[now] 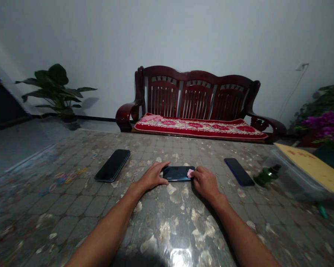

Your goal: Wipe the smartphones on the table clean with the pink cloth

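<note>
A dark smartphone [176,173] lies crosswise on the table in front of me, back side up, with small lettering near its left end. My left hand [153,176] grips that end, its thumb at the near edge and its fingers at the far edge. Pinched in my right hand [204,180] is a small piece of pink cloth [190,173], pressed on the phone's right end by the camera corner. The fingers partly cover the cloth.
A larger black phone [113,165] lies to the left, near scattered coloured rubber bands [65,178]. On the right are a blue-edged phone [239,172], a green bottle [267,175] and a clear plastic box [289,185] under a yellow sheet [311,165]. A wooden bench [197,96] stands beyond the table.
</note>
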A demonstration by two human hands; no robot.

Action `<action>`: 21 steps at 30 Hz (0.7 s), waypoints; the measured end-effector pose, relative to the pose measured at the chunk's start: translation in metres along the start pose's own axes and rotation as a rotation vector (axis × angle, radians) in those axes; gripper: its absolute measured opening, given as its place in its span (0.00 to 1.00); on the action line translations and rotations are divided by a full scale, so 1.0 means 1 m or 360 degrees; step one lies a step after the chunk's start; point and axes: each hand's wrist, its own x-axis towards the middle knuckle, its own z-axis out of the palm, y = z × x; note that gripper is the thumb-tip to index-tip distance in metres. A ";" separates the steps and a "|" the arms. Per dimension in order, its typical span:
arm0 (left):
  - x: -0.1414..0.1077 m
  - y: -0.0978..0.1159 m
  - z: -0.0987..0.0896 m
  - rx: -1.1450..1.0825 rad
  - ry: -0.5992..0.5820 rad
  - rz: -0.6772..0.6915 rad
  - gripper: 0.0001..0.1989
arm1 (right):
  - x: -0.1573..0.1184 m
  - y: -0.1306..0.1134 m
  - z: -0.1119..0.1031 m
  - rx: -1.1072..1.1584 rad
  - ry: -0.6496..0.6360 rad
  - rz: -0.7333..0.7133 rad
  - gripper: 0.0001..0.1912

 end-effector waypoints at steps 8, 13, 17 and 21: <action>0.000 0.000 0.000 0.0003 0.0003 0.0019 0.48 | 0.002 -0.029 0.012 0.0149 -0.0008 -0.0396 0.14; 0.000 0.002 -0.002 -0.0009 -0.0022 0.0011 0.48 | 0.001 -0.019 0.009 0.0103 -0.0001 -0.0286 0.13; 0.000 0.005 -0.004 -0.0031 -0.0077 0.0036 0.47 | -0.002 -0.004 0.006 0.0067 0.0047 -0.0159 0.14; -0.001 0.006 -0.005 -0.0042 -0.0090 0.0044 0.47 | -0.002 -0.009 0.009 0.0088 0.0063 -0.0221 0.14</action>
